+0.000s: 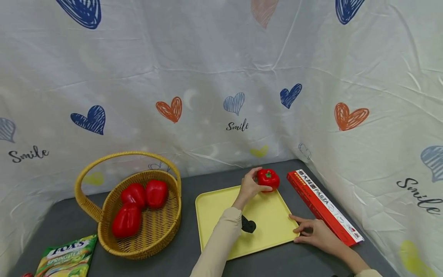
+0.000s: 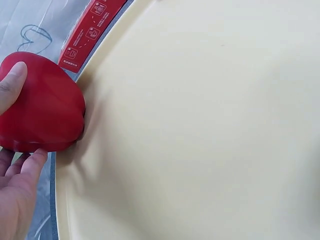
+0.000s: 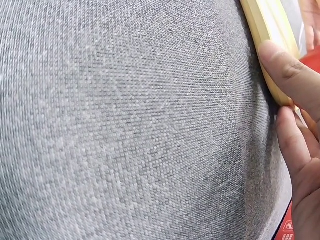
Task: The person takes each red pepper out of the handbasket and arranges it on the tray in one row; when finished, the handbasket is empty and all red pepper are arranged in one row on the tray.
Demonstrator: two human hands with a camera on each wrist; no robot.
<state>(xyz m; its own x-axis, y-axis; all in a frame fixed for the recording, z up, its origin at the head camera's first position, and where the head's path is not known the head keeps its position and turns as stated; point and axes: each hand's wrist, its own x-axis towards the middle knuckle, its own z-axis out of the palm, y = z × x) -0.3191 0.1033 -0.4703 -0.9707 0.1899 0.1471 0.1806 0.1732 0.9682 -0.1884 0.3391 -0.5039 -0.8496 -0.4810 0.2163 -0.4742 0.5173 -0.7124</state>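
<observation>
A red bell pepper (image 1: 268, 181) is gripped by my left hand (image 1: 250, 187) at the far right corner of the yellow tray (image 1: 273, 227). In the left wrist view the thumb lies on one side of the bell pepper (image 2: 47, 107) and the fingertips on the other, over the tray's rim. My right hand (image 1: 317, 233) pinches the tray's near right corner. The right wrist view shows its thumb and a finger (image 3: 291, 137) on either side of the tray's edge (image 3: 262, 35).
Left of the tray stands a yellow wicker basket (image 1: 157, 246) with a tall handle, holding three red bell peppers (image 1: 127, 221). A red pasta box (image 1: 322, 204) lies right of the tray. A green Fox's packet (image 1: 69, 257) lies at the near left. Printed cloth hangs behind the grey table.
</observation>
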